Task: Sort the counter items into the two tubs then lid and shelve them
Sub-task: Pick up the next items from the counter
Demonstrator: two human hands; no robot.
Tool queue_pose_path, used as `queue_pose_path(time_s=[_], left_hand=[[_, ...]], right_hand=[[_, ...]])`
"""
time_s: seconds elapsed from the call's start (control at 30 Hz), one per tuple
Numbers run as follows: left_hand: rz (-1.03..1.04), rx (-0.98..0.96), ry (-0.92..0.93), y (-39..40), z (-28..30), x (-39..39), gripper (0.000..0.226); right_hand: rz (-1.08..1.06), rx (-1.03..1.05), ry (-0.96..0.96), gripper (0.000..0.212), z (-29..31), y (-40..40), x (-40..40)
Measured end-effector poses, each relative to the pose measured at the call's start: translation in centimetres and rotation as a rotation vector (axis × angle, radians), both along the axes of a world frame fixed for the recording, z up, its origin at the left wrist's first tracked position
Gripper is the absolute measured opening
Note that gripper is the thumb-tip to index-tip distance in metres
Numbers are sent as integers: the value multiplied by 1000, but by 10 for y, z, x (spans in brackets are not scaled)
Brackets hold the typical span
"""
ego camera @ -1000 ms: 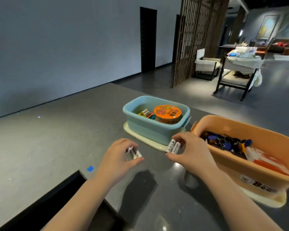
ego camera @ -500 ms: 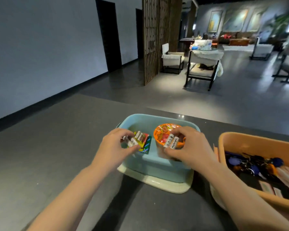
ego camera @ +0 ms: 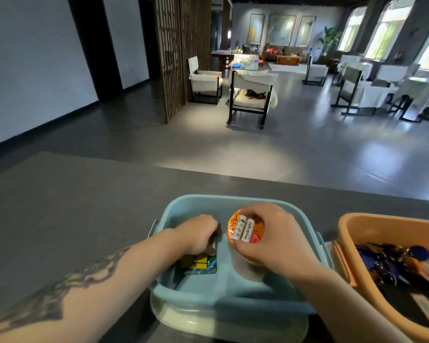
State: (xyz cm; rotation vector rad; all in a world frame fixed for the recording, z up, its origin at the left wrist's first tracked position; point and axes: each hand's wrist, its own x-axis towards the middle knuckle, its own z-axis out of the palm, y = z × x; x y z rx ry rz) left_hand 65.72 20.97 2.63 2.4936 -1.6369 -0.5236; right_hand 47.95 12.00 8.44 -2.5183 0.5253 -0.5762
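A light blue tub (ego camera: 233, 303) stands on its pale lid (ego camera: 183, 320) on the dark counter. Inside it are a round orange-topped container (ego camera: 233, 225) and a yellow-green packet (ego camera: 201, 264). My right hand (ego camera: 270, 238) hovers over the orange container and grips two white batteries (ego camera: 243, 230), one marked Heybright. My left hand (ego camera: 198, 233) reaches down into the tub's left half, fingers curled just above the packet; what it holds is hidden. An orange tub (ego camera: 352, 246) at the right holds blue key fobs (ego camera: 391, 261) and cards.
The grey counter (ego camera: 72, 206) stretches left and behind the tubs, ending at an edge toward the room. Beyond it are a wooden screen (ego camera: 176, 53), white chairs (ego camera: 253, 95) and tables on a grey floor.
The view has tilted up and drawn closer to the blue tub. My left hand has sunk deeper into the tub onto the packet; my right hand stays over the orange container with its batteries.
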Motion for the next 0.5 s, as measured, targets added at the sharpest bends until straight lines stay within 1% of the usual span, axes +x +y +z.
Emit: queue_pose_path(time_s=[0.1,0.13,0.2,0.27,0.33,0.37,0.43,0.5], left_hand=[[-56,-22,93,-8,-11,-2,58],[-81,-14,97,-9,-13,-5,61],[-122,20,61,-9,-11,-8,64],[-118,46,30,-2,-1,-4,66],[-67,33,-18,14,14,3,61],[-21,-11,-41,25,19,5,56],[82,-182,-90,50,23,5,40],[144,-327,-153,70,21,-4,28]], right_hand=[[19,-6,3,39,-6,0,9],[19,-10,15,39,-8,0,12],[15,-31,45,37,-13,-1,17],[11,-65,73,38,-18,-3,20],[29,-84,110,42,-20,-4,23],[54,-91,131,44,-20,-5,25],[123,-109,177,46,-18,-3,34],[185,-148,243,49,-15,2,47]])
